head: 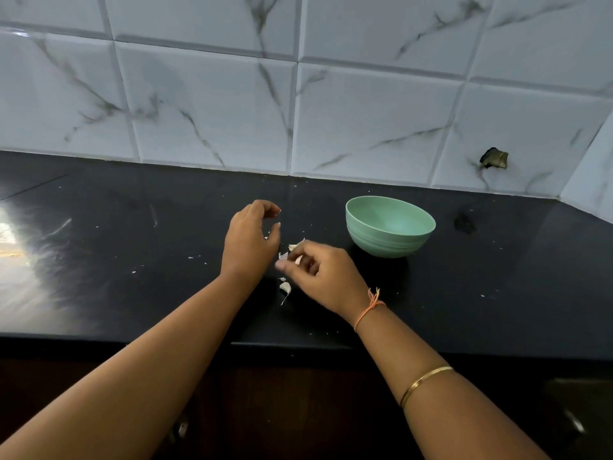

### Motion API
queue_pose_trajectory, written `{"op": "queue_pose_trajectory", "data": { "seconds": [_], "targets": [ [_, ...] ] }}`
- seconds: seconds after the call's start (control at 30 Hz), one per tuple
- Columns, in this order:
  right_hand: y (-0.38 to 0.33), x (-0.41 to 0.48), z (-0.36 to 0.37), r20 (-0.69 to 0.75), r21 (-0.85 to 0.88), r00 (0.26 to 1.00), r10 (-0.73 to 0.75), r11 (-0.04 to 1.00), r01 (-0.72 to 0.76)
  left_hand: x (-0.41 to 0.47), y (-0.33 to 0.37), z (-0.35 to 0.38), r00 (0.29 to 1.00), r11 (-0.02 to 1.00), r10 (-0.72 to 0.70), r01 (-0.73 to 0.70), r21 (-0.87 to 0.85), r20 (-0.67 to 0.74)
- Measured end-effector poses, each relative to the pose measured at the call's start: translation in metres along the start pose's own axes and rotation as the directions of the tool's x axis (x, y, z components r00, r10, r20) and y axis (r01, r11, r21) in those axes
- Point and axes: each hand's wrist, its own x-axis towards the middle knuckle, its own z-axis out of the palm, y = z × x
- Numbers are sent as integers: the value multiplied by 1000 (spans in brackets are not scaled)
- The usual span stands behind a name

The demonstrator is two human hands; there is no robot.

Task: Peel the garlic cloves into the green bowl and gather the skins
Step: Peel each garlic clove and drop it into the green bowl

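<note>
The green bowl (390, 227) stands on the black counter to the right of both hands; its inside looks bare. My right hand (323, 275) hovers low over the counter, its curled fingers pinching a pale garlic clove with loose skin (296, 252). My left hand (252, 239) is just left of it, fingers loosely curved and holding nothing. Another garlic clove (285, 288) with a papery tail lies on the counter below the hands. Small skin flakes (282, 278) lie around them.
The black counter (132, 234) runs to a marble-tiled wall (298, 111) at the back, with its front edge near my forearms. A dark smudge (464, 224) lies right of the bowl. Glare covers the counter's left side.
</note>
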Motion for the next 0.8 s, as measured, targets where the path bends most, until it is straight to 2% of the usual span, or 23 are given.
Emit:
{"op": "queue_pose_trajectory", "data": {
  "seconds": [0.07,0.13,0.2,0.3,0.37,0.43,0.5,0.6,0.8],
  "targets": [
    [-3,-3,1,168,-144,984,-57,986,81,1,-1,1,1000,1000,-7,7,-21,-13],
    [-2,-3,3,223,-222,970,-93,964,144,1,-1,2,999,998,-29,28,-53,-24],
    [2,-1,3,206,-181,971,-120,971,158,1,2,2,996,992,-78,74,-107,-32],
    [6,2,3,190,-158,976,-103,978,134,2,12,6,971,946,-229,204,-253,-71],
    [9,4,3,80,-114,995,-57,991,66,3,20,12,941,887,-326,273,-371,-89],
    [14,6,1,-82,11,996,32,999,-31,4,27,18,927,844,-365,290,-452,-89],
    [17,8,-3,-163,221,977,138,970,-100,5,32,23,929,831,-361,280,-481,-81],
    [20,10,-10,-168,459,942,291,869,-187,3,30,26,941,845,-333,265,-465,-68],
    [21,14,-17,-130,674,889,439,697,-245,5,21,23,962,891,-268,226,-393,-54]
  ]
}}
